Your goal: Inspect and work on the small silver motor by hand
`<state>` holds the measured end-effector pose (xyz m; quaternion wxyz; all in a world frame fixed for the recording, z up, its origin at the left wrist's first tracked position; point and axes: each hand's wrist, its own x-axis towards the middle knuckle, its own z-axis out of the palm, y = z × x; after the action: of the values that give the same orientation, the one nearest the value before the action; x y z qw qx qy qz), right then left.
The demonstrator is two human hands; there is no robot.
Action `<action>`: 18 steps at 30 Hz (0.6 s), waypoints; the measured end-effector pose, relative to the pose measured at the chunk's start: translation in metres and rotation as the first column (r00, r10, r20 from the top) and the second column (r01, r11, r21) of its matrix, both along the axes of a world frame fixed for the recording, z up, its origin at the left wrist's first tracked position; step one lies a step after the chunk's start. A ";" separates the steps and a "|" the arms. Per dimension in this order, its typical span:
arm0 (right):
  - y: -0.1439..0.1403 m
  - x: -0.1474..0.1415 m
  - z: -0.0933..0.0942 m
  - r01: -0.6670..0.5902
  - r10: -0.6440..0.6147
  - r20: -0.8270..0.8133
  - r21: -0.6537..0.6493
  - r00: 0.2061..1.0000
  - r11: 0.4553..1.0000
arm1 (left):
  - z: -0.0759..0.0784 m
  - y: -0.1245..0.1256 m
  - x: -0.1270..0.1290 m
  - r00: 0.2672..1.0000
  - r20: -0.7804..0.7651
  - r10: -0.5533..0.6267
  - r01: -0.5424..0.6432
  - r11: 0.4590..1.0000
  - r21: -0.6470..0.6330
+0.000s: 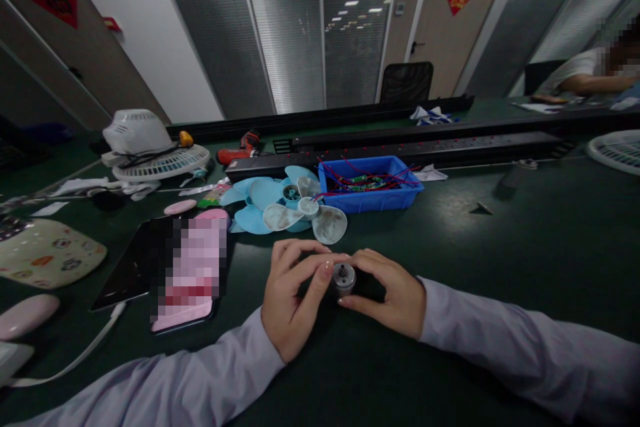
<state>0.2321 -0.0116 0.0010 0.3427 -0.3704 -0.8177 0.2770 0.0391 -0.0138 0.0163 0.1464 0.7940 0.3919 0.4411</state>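
Note:
A small silver cylindrical motor (344, 280) is gripped between my two hands above the dark green table, its round end with a dark centre shaft turned up toward me. My left hand (296, 290) curls around its left and far side, thumb against the rim. From the right, my right hand (393, 293) pinches the motor between thumb and index finger. Just beyond my hands lie fan blades: a translucent grey propeller (330, 223) overlapping several light blue ones (253, 219). The motor's far side is hidden by my fingers.
Behind the blades sits a blue bin (375, 199) of circuit boards and red wires. Left are a phone (187, 273), a black tablet (131, 267) and a white fan (137, 137). A red drill (240, 150) lies by a long black power strip (450, 147). A person (580, 77) sits far right.

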 end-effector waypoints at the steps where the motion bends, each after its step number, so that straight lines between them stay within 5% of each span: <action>1: 0.000 0.000 0.000 -0.004 0.004 -0.004 -0.004 1.000 1.000 | 0.000 0.000 0.000 1.000 -0.006 -0.003 0.003 1.000 0.011; 18: 0.000 0.000 -0.001 -0.016 0.016 -0.003 -0.010 1.000 1.000 | -0.001 -0.002 0.000 0.996 -0.088 0.015 -0.014 1.000 0.014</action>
<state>0.2323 -0.0115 0.0001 0.3400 -0.3651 -0.8186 0.2846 0.0389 -0.0158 0.0158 0.1202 0.8110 0.4006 0.4091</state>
